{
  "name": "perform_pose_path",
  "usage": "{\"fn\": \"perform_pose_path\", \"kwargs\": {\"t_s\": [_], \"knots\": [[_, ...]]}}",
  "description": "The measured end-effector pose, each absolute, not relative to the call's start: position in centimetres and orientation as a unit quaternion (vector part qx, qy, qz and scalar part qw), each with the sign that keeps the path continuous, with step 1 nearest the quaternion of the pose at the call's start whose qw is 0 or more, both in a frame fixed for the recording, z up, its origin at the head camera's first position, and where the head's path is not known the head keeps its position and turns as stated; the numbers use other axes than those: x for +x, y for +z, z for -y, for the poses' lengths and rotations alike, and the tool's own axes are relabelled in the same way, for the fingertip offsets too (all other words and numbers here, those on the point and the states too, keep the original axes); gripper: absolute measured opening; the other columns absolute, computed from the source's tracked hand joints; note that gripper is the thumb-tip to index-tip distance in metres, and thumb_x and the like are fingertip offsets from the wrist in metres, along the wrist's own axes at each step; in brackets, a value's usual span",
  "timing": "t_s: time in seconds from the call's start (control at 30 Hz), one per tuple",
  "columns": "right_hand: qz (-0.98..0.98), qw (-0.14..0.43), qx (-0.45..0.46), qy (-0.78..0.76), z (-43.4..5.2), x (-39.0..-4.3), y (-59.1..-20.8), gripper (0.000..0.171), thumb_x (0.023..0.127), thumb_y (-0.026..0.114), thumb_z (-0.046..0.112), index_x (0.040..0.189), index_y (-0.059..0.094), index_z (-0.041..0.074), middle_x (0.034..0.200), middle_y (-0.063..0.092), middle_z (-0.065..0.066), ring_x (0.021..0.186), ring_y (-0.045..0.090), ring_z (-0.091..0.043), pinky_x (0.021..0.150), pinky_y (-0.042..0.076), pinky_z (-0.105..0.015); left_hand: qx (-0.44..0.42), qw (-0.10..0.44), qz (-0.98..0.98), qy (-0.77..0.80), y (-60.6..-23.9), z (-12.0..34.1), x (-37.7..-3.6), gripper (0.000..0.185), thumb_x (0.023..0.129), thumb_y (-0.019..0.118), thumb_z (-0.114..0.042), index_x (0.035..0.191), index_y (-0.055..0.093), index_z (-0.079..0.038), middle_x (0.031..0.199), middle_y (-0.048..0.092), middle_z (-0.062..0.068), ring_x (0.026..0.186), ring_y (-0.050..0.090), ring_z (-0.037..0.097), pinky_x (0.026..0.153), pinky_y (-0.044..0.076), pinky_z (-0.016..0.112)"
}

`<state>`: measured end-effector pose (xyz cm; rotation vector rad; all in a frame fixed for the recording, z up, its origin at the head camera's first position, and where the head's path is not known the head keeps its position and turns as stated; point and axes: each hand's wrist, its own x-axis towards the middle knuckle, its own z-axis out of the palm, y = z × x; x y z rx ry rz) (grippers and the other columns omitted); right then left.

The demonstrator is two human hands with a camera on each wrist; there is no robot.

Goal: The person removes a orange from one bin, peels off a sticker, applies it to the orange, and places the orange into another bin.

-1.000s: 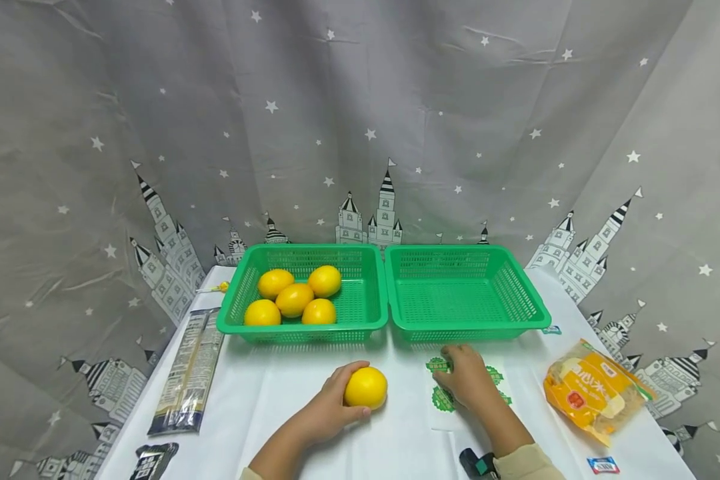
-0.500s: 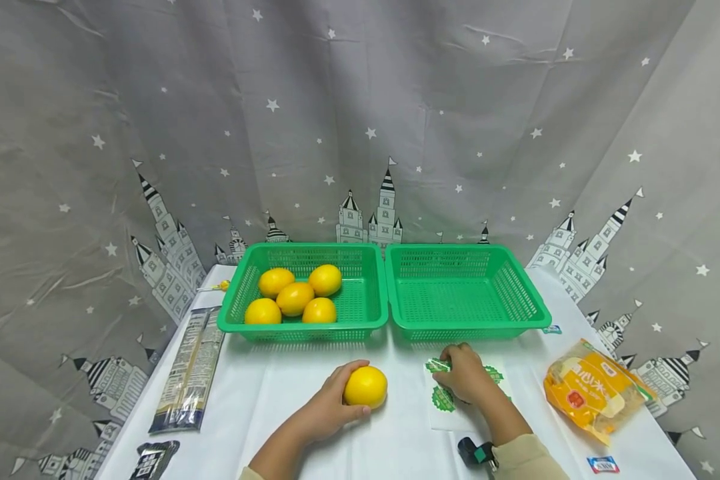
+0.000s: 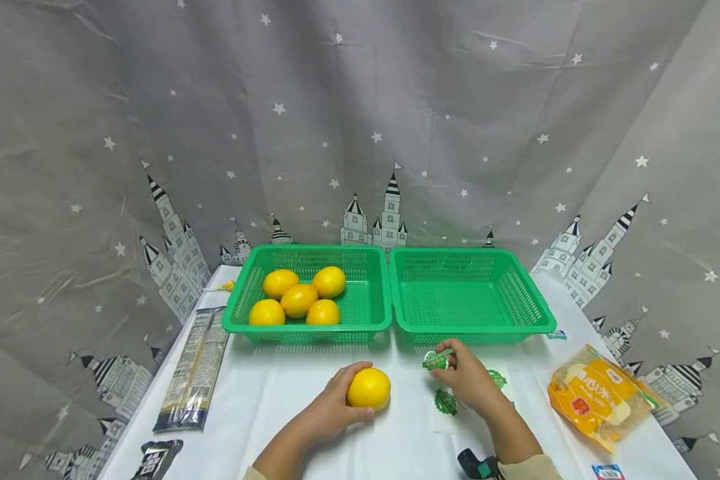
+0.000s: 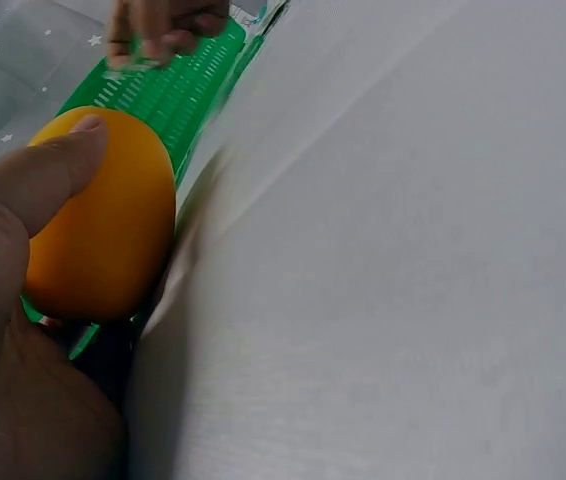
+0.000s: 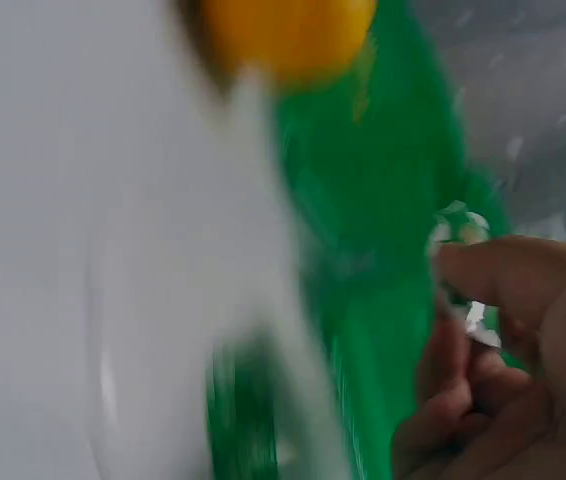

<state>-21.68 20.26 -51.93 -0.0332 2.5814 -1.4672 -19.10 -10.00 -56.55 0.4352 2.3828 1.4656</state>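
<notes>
Since a second ago my right hand (image 3: 469, 379) has lifted off the white sheet (image 3: 468, 417) and now pinches a small green-and-white packet (image 3: 436, 361) between thumb and fingers, raised just in front of the right basket (image 3: 534, 308). My left hand (image 3: 331, 407) has not moved — its fingers and thumb curl around a yellow lemon (image 3: 369, 388) resting on the white table (image 3: 276, 400). The left basket (image 3: 372, 313) holds five lemons (image 3: 299, 300), clustered toward its left side; the right basket holds nothing. Both baskets sit side by side, rims touching. An orange snack bag (image 3: 597, 399) lies well to the right.
</notes>
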Motion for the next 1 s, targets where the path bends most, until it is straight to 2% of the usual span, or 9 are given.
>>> {"fn": "perform_pose_path", "kwargs": {"t_s": [0.1, 0.2, 0.37, 0.5, 0.7, 0.77, 0.9, 1.0], "knots": [[-0.824, 0.100, -0.031, -0.557, -17.6, -20.4, -51.0, 0.045, 0.089, 0.082, 0.011, 0.128, 0.058, 0.013, 0.077, 0.040, 0.001, 0.066, 0.038, -0.013, 0.053, 0.035, -0.022, 0.151, 0.133, -0.838, 0.507, -56.5, 9.8, -19.3, 0.082, 0.085, 0.087, -0.040, 0.154, 0.042, -0.039, 0.157, 0.043, 0.011, 0.140, 0.046, 0.036, 0.110, 0.036, 0.068], [-0.804, 0.119, -0.075, -0.578, -14.7, -19.3, -50.8, 0.047, 0.088, 0.084, 0.014, 0.127, 0.058, 0.011, 0.085, 0.054, -0.001, 0.072, 0.048, -0.011, 0.059, 0.045, -0.020, 0.155, 0.113, -0.842, 0.504, -56.5, 9.6, -19.6, 0.083, 0.083, 0.089, -0.042, 0.154, 0.045, -0.034, 0.153, 0.048, 0.009, 0.135, 0.048, 0.032, 0.106, 0.041, 0.059], [-0.825, 0.114, -0.120, -0.540, -12.2, -18.2, -51.3, 0.038, 0.088, 0.083, 0.020, 0.120, 0.062, 0.018, 0.091, 0.062, 0.000, 0.069, 0.053, -0.010, 0.057, 0.047, -0.022, 0.150, 0.091, -0.843, 0.508, -56.9, 9.2, -19.4, 0.090, 0.078, 0.093, -0.041, 0.153, 0.047, -0.024, 0.147, 0.054, 0.006, 0.127, 0.053, 0.025, 0.102, 0.046, 0.047], [-0.854, 0.090, -0.130, -0.495, -11.4, -17.6, -51.2, 0.033, 0.088, 0.083, 0.020, 0.116, 0.066, 0.021, 0.084, 0.060, 0.003, 0.062, 0.050, -0.009, 0.053, 0.044, -0.024, 0.131, 0.076, -0.849, 0.506, -57.0, 9.2, -19.0, 0.087, 0.074, 0.095, -0.044, 0.145, 0.051, -0.019, 0.138, 0.059, 0.001, 0.118, 0.057, 0.018, 0.100, 0.049, 0.041], [-0.869, 0.084, -0.161, -0.461, -10.4, -17.8, -51.0, 0.028, 0.087, 0.083, 0.018, 0.112, 0.069, 0.019, 0.070, 0.057, 0.007, 0.060, 0.049, -0.006, 0.051, 0.042, -0.022, 0.123, 0.065, -0.861, 0.490, -57.0, 9.3, -19.0, 0.076, 0.074, 0.095, -0.036, 0.138, 0.057, -0.018, 0.135, 0.061, 0.003, 0.118, 0.057, 0.019, 0.100, 0.049, 0.042], [-0.878, 0.075, -0.170, -0.442, -10.1, -17.9, -50.9, 0.025, 0.087, 0.083, 0.017, 0.108, 0.070, 0.018, 0.074, 0.059, 0.007, 0.063, 0.050, -0.005, 0.054, 0.044, -0.022, 0.125, 0.063, -0.860, 0.491, -56.9, 9.2, -19.0, 0.076, 0.073, 0.095, -0.034, 0.137, 0.058, -0.018, 0.135, 0.060, 0.003, 0.118, 0.057, 0.020, 0.100, 0.049, 0.041], [-0.903, 0.040, -0.187, -0.385, -9.9, -17.9, -50.7, 0.021, 0.084, 0.084, 0.017, 0.102, 0.072, 0.018, 0.091, 0.066, 0.007, 0.078, 0.055, -0.006, 0.068, 0.049, -0.025, 0.128, 0.058, -0.861, 0.488, -57.0, 8.8, -18.9, 0.075, 0.072, 0.094, -0.030, 0.136, 0.058, -0.016, 0.133, 0.060, 0.002, 0.117, 0.057, 0.018, 0.100, 0.049, 0.039], [-0.917, 0.026, -0.191, -0.350, -9.9, -17.8, -50.6, 0.022, 0.084, 0.085, 0.018, 0.101, 0.072, 0.020, 0.094, 0.066, 0.006, 0.082, 0.055, -0.007, 0.072, 0.048, -0.027, 0.127, 0.054, -0.865, 0.482, -57.1, 8.7, -18.9, 0.077, 0.070, 0.093, -0.028, 0.137, 0.057, -0.015, 0.132, 0.061, 0.001, 0.116, 0.057, 0.018, 0.100, 0.049, 0.039]]}}
